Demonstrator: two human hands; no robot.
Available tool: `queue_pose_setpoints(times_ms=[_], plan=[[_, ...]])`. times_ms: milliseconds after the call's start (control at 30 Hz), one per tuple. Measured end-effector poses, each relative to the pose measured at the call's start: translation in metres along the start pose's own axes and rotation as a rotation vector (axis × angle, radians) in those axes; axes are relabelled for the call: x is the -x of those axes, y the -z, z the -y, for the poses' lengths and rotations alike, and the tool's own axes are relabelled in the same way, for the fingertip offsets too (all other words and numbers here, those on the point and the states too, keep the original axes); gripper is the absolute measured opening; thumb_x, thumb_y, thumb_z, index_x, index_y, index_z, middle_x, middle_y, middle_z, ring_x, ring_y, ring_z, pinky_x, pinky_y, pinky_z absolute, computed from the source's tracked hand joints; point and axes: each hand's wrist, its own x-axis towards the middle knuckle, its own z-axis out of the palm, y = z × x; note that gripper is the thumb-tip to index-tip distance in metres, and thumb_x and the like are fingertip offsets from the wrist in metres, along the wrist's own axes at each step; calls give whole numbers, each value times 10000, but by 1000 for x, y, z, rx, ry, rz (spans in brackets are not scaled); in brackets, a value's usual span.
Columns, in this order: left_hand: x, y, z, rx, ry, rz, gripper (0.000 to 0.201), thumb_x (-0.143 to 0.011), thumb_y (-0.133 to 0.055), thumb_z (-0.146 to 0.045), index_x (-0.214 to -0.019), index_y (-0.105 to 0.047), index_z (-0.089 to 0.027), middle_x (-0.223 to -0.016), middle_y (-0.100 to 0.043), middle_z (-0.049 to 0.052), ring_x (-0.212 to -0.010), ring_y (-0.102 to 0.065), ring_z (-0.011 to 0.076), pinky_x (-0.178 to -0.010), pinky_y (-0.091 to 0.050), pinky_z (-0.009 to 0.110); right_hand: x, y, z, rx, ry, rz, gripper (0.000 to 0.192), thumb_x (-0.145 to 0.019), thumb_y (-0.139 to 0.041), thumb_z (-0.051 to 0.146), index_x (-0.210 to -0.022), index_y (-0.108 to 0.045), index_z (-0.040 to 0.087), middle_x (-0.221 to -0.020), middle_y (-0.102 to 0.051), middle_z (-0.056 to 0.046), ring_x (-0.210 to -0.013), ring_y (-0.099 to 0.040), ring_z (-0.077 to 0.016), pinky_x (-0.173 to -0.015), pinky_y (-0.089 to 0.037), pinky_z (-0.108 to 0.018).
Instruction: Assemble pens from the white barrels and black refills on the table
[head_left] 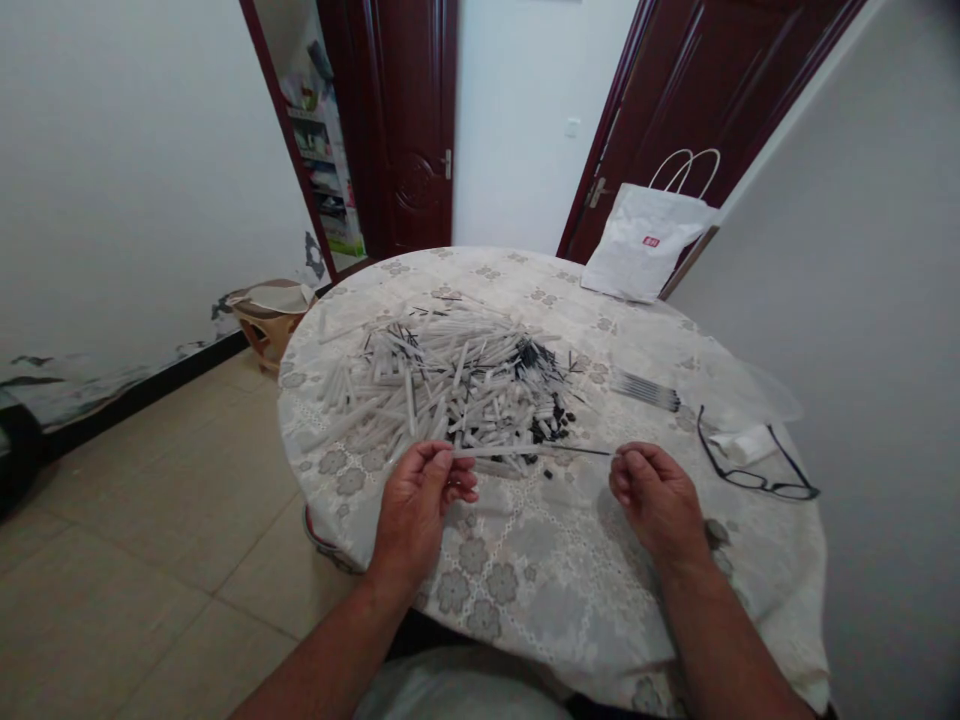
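Between thumb and fingers, my left hand (420,500) pinches one end of a translucent white pen barrel (495,452). My right hand (660,497) is closed on the far end of a thin black pen refill (581,450). Barrel and refill lie in one line, the refill's left end meeting or inside the barrel; how deep I cannot tell. Just beyond both hands spreads a pile of loose white barrels (412,395), with dark refills (536,358) and small black caps (559,425) among them.
A row of several black-tipped pens (649,390) lies to the right of the pile. Black-framed glasses (757,483) rest near the right edge of the round, cloth-covered table (517,560). At the back right stands a white paper bag (649,245). A stool (270,315) is at the left.
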Motion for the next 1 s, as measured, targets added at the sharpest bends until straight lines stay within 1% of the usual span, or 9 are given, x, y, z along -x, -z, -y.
queue_pose_setpoints(times_ms=[67, 167, 300, 400, 600, 900, 1000], plan=[[0, 0, 4, -37, -2, -5, 306, -872, -705, -403, -1035, -597, -167, -893, -746, 67, -721, -701, 165, -618, -597, 283, -1, 2, 0, -85, -10, -20, 204, -793, -801, 341, -891, -686, 204, -651, -564, 24, -551, -504, -95, -447, -368, -185], [-1, 4, 7, -107, -11, -27, 309, -883, -695, -402, -1057, -605, -163, -891, -752, 64, -768, -727, 182, -641, -607, 282, -2, 4, 3, -148, -29, -54, 209, -758, -830, 331, -854, -704, 195, -675, -584, 14, -543, -499, -78, -437, -361, -166], [-2, 6, 7, -169, -11, -21, 312, -893, -680, -411, -1067, -611, -161, -879, -756, 60, -792, -744, 199, -672, -619, 299, -4, 5, 4, -162, -33, -110, 239, -725, -855, 346, -837, -715, 187, -687, -608, 7, -522, -505, -70, -419, -359, -157], [-2, 5, 7, -187, -7, -12, 317, -890, -681, -416, -1063, -613, -160, -881, -758, 63, -801, -749, 209, -677, -621, 306, -3, 4, 3, -151, -39, -123, 250, -722, -859, 356, -839, -721, 184, -690, -627, -1, -525, -520, -76, -416, -376, -160], [-2, 5, 9, -212, -15, -1, 316, -896, -679, -426, -1060, -613, -164, -899, -760, 63, -825, -752, 210, -697, -619, 304, -1, 2, 2, -147, -43, -106, 238, -726, -860, 350, -834, -726, 186, -687, -644, -3, -514, -525, -79, -410, -385, -168], [0, 1, 5, -275, -6, 14, 311, -905, -664, -431, -1054, -611, -163, -884, -767, 70, -818, -753, 216, -698, -617, 319, 1, 2, 1, -110, -34, -70, 202, -735, -845, 333, -834, -740, 192, -667, -652, -4, -506, -533, -91, -418, -401, -195], [2, -1, 6, -293, 0, 50, 304, -908, -659, -429, -1041, -613, -160, -893, -770, 78, -828, -753, 222, -689, -616, 321, 3, 2, -1, -67, -31, -15, 192, -739, -841, 329, -851, -755, 198, -636, -644, 0, -496, -538, -102, -426, -418, -214]])
